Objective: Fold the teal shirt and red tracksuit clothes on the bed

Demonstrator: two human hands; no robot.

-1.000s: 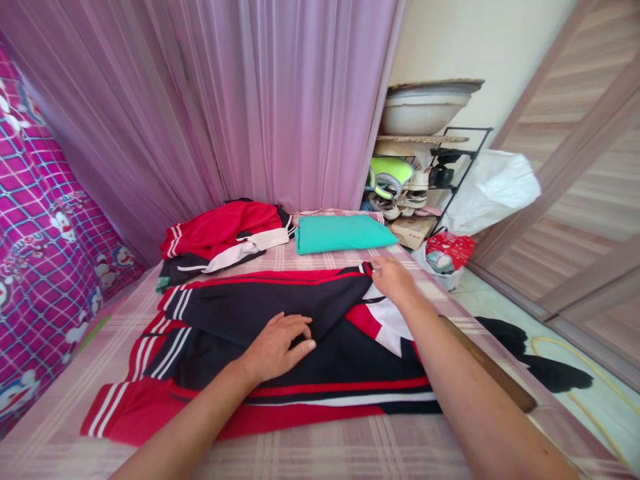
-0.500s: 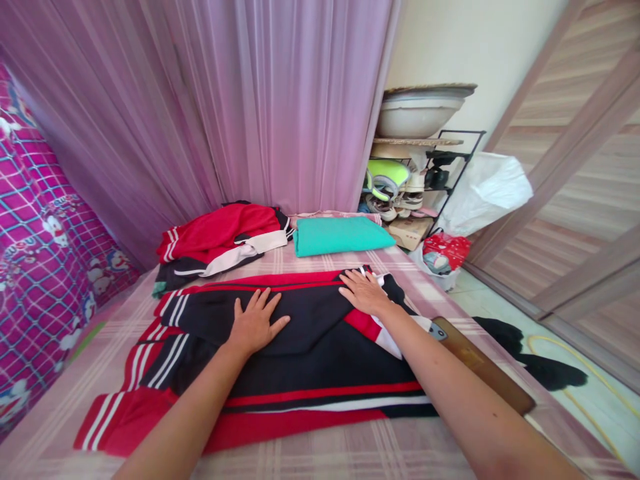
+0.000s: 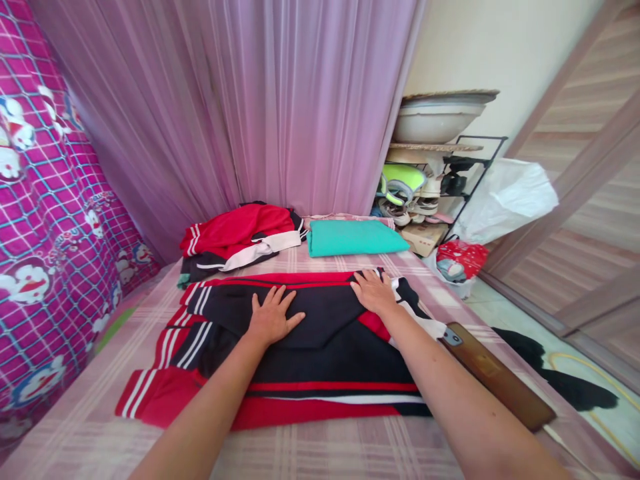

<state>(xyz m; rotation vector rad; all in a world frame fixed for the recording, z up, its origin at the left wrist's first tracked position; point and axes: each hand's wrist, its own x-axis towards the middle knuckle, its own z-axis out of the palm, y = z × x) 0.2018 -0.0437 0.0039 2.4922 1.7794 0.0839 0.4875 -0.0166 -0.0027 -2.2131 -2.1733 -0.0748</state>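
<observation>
A black and red jacket [image 3: 310, 363] with white stripes lies flat on the checked bed sheet, its sleeves folded inward and its striped cuffs at the left. My left hand [image 3: 273, 317] rests palm down on the black sleeve, fingers spread. Farther right, my right hand [image 3: 374, 292] lies flat on the jacket near its collar end, where red and white parts show. Neither hand grips the cloth. My right forearm covers part of the jacket's right side.
Behind the jacket are a rumpled red, black and white garment [image 3: 245, 233] and a folded turquoise cloth [image 3: 356, 238]. A phone [image 3: 495, 377] with a cable lies by the bed's right edge. Beyond stands a shoe rack [image 3: 470, 180]; a purple curtain [image 3: 280, 107] hangs at the back.
The view has shifted, so everything sits a little farther right in the picture. Both hands stay flat on nearly the same places of the jacket.
</observation>
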